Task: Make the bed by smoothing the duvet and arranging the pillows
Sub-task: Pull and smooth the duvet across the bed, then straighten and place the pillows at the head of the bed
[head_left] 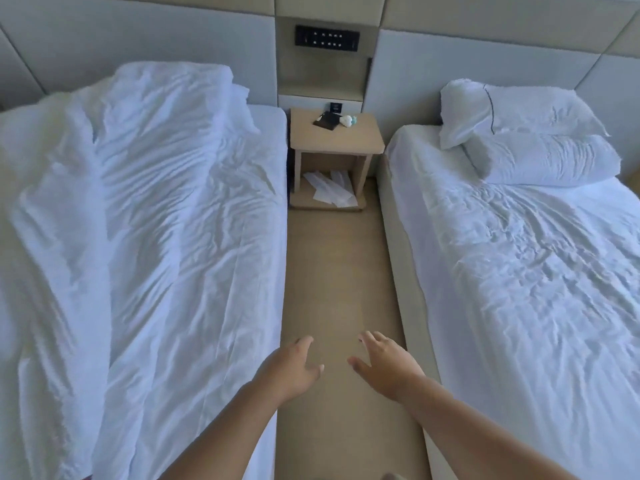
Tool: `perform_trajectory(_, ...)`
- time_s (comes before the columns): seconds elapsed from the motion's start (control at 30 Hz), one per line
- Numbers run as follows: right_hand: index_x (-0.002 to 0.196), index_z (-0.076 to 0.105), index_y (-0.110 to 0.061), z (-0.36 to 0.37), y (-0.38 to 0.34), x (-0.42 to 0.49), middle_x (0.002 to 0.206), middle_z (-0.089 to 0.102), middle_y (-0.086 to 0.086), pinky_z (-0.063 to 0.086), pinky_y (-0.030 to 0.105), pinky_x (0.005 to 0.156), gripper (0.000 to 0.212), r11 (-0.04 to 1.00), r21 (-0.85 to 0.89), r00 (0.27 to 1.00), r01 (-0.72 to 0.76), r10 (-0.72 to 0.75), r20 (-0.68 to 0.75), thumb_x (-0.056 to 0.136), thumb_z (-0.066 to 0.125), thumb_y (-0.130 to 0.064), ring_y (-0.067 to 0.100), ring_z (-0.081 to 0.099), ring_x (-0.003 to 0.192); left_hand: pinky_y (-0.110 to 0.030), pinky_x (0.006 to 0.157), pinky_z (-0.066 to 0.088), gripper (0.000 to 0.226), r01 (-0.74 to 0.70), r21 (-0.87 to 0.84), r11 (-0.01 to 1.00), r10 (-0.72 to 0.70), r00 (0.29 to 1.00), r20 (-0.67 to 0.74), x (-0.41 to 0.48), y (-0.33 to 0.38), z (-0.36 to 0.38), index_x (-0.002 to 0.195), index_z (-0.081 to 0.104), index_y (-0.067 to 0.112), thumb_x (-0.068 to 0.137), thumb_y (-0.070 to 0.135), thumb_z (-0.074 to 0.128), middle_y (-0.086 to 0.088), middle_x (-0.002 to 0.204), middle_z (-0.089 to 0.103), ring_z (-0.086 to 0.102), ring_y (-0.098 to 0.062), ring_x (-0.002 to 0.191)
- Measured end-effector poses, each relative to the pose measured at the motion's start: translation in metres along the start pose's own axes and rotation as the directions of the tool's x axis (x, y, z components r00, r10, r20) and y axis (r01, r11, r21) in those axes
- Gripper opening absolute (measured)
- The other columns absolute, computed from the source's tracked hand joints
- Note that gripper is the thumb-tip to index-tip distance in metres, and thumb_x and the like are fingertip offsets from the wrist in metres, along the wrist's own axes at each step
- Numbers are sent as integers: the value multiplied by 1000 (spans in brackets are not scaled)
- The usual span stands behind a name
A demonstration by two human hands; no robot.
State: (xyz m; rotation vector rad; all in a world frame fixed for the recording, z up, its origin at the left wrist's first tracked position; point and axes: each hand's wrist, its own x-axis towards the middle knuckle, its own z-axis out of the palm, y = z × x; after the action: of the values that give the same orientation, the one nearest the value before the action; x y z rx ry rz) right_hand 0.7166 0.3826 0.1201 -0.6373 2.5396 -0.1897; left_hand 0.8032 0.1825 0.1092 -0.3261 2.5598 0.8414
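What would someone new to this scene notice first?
A rumpled white duvet lies bunched lengthwise on the left bed. Two pillows are stacked at the head of the right bed, whose sheet is wrinkled. Over the aisle between the beds, the left hand and right hand reach forward, open and empty, toward a nightstand.

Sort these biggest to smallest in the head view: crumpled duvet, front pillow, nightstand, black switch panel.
Largest: crumpled duvet
Then front pillow and nightstand, too alike to rank
Smallest: black switch panel, though farthest
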Motion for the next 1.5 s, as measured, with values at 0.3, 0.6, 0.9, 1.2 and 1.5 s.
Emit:
perform_trajectory(0.3,142,43,-20,-130,35,233,142,52,1,49,42,99,58,969,-14,969,247,-247,30,96,48,-54,24,53,127,-33,105,42,62,137,33,990,-130,977,-171,181,49,-122,152,34,19,98,45,51,0,151,45,48,-21,134)
perform_trajectory(0.6,148,40,-18,-286,39,449,147,49,4,45,37,104,60,884,-187,901,429,-405,153,98,50,-49,22,51,131,-34,104,43,59,364,-94,927,-376,896,-237,321,68,-234,150,35,21,98,45,49,1,147,48,47,-19,133)
perform_trajectory(0.9,141,39,-17,-344,-91,637,132,53,5,52,37,91,54,679,-359,768,640,-562,307,98,48,-48,23,61,111,-33,105,43,62,494,-231,838,-545,765,-342,414,-40,-345,151,35,23,97,48,51,1,148,48,47,-19,135)
perform_trajectory(1.2,145,36,-16,-409,-304,813,136,49,8,47,42,99,58,369,-505,591,780,-700,402,99,44,-51,29,53,125,-35,107,41,62,540,-384,749,-660,659,-360,522,-184,-503,148,37,17,95,47,51,-3,147,49,47,-22,135)
perform_trajectory(1.5,142,38,-17,-477,-478,936,137,50,6,49,40,97,55,292,-489,491,822,-798,350,100,45,-51,27,55,123,-36,111,39,65,599,-451,661,-749,495,-440,527,-258,-634,152,32,21,97,48,51,0,152,44,44,-19,138)
